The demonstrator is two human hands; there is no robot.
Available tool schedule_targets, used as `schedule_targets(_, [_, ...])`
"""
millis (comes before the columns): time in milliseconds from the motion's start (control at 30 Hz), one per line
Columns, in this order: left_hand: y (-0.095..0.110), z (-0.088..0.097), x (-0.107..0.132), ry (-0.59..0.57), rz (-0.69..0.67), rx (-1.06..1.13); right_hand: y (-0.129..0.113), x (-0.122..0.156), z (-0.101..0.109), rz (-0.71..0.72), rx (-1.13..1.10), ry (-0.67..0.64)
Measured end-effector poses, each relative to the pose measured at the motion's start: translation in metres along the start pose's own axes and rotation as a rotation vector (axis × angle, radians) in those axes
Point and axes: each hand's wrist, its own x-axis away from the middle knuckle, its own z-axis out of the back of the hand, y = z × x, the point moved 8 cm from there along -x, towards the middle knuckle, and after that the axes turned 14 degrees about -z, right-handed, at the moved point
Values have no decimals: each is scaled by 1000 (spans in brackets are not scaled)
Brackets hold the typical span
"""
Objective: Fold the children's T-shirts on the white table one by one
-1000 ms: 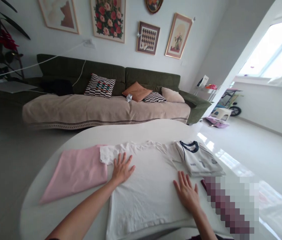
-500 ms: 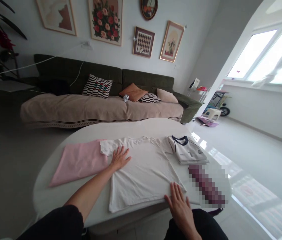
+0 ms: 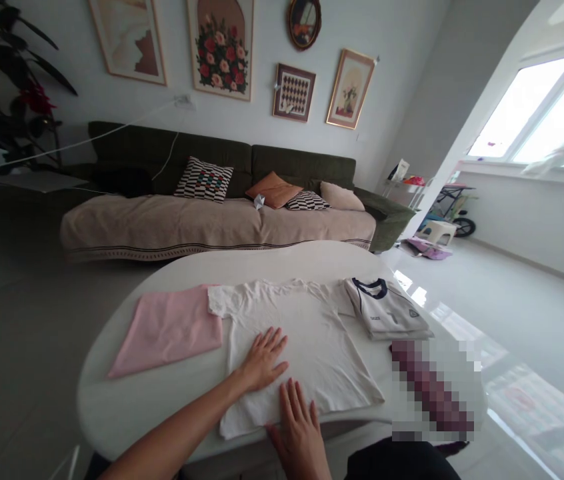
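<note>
A white short-sleeved T-shirt (image 3: 307, 333) is spread out on the white table (image 3: 162, 407), its hem toward me. My left hand (image 3: 264, 360) lies flat on the lower left part of the shirt, fingers spread. Close beside it, my right hand (image 3: 298, 420) rests at the hem near the table's front edge, fingers stretched out. Neither hand grips the cloth. Left of the shirt is a folded pink cloth (image 3: 172, 327), partly under the left sleeve. On the right sits a folded white jersey (image 3: 389, 310) with a dark collar, touching the right sleeve.
A blurred-out dark red item (image 3: 429, 387) lies at the table's right side. Behind the table stands a green sofa (image 3: 307, 163) with a beige cover and several cushions. A plant (image 3: 17, 87) is at far left, and a purple item (image 3: 429, 249) lies on the floor at right.
My left hand has slid down and right over the shirt from near its left sleeve. My right hand has moved left along the hem from the lower right corner.
</note>
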Motion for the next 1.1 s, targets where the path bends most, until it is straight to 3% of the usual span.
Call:
schedule_targets(67, [-3,0,0,1,37,-3,13,-14,20,-30,-8,-21])
schedule_targets(200, [-6,1,7,92,157,-48,51,-58,65,-210,111,169])
schedule_targets(333, [-7,8,20,118,208,-56,100,-83,62,-276,219,181])
schedule_targets(500, [-23,17,34,143,301,-87,151,-81,56,-365,264,240])
schedule_targets(700, [-31,13,37,193,411,-152,151,-81,57,-388,283,252])
schedule_targets(1100, [-30,15,39,189,391,-144,144,-81,61,-404,259,202])
